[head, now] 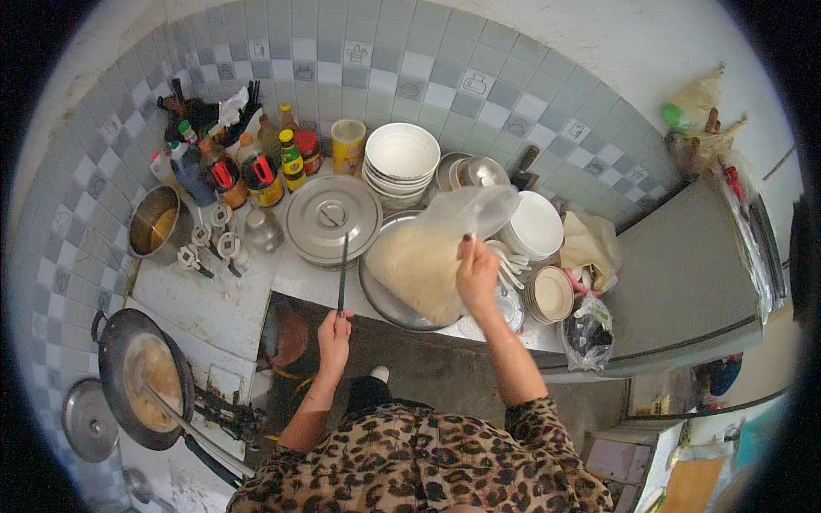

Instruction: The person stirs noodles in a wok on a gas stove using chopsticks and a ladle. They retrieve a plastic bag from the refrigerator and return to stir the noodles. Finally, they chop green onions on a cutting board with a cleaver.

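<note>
My right hand grips the top of a clear plastic bag that holds a pale yellowish, fine-looking food, which I cannot identify. The bag is over a wide metal basin, its lower part within the rim. In my left hand is a pair of dark chopsticks or a similar thin stick, pointing up toward a round lidded steel pot. To the left, a black wok holds a brownish, cloudy liquid with a metal ladle resting in it.
Stacked white bowls stand behind the basin; more bowls and small bowls lie right of it. Sauce bottles and a steel pot occupy the back left. A cleaver leans by the wall. A grey cabinet or refrigerator bounds the right.
</note>
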Demonstrator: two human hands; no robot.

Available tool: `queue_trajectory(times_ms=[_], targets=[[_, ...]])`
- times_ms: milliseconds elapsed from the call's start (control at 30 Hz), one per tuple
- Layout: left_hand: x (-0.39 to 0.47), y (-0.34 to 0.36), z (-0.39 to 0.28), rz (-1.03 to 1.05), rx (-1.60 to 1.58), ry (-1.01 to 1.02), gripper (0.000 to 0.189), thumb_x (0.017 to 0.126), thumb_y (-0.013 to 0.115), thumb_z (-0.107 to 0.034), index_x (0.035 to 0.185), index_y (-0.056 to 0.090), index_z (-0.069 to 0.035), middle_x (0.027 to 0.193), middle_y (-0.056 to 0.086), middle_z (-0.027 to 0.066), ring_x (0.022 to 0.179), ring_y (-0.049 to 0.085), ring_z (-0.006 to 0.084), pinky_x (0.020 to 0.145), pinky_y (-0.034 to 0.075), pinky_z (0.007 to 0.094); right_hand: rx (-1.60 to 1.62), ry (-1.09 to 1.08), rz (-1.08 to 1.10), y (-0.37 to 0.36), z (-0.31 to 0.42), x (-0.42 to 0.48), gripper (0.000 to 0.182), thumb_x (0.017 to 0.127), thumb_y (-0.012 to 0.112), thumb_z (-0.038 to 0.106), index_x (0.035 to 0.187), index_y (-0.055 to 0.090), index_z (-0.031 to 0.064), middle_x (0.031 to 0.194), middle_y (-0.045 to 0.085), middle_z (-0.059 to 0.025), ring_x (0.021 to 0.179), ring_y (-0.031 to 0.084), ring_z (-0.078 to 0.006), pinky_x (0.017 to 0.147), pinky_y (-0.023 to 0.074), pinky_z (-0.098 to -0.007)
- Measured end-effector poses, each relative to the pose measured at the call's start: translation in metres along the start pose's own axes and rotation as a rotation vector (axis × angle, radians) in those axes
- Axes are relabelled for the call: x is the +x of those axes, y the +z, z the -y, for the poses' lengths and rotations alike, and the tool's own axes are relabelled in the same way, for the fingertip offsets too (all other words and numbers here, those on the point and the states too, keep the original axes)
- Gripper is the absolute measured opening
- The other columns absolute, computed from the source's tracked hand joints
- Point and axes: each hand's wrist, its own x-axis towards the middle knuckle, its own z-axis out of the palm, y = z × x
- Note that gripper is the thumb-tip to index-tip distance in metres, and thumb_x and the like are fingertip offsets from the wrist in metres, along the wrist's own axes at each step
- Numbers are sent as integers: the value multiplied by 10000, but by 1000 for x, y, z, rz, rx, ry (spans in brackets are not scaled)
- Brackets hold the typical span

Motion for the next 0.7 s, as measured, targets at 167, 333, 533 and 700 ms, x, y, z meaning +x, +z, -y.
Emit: queue_trajectory(times_ms=[167, 333, 533, 700], targets=[[16, 11, -29, 34, 215, 94, 261, 977, 425, -60, 1166, 590, 11, 707, 481, 10, 643, 457, 112, 604, 418, 270, 26, 56, -155, -55, 10, 52, 361, 1010, 455, 207, 715, 503, 4, 590, 468, -51, 564, 418, -148, 528, 343, -338], [31, 38, -18, 193, 485, 193, 397, 872, 459, 53, 1265, 519, 44, 953, 587, 237, 852, 595, 407, 762, 485, 425, 175, 60, -338, -123, 31, 36, 430, 1037, 429, 296, 667, 362, 86, 632, 353, 54, 602, 286, -66, 533, 219, -270], [42, 78, -16, 297, 879, 283, 417, 851, 442, 78, 1265, 486, 62, 1122, 512, 270, 1019, 551, 446, 856, 474, 475, 284, 284, -439, -193, 74, -5, 443, 1038, 432, 303, 646, 320, 128, 624, 306, 81, 590, 245, -39, 519, 180, -249], [53, 95, 0, 361, 990, 293, 412, 818, 564, 4, 1220, 522, 82, 1163, 524, 265, 1080, 532, 431, 951, 441, 461, 188, 384, -413, -263, 73, -75, 434, 1036, 435, 305, 649, 356, 123, 626, 315, 79, 580, 250, -48, 515, 184, -252]])
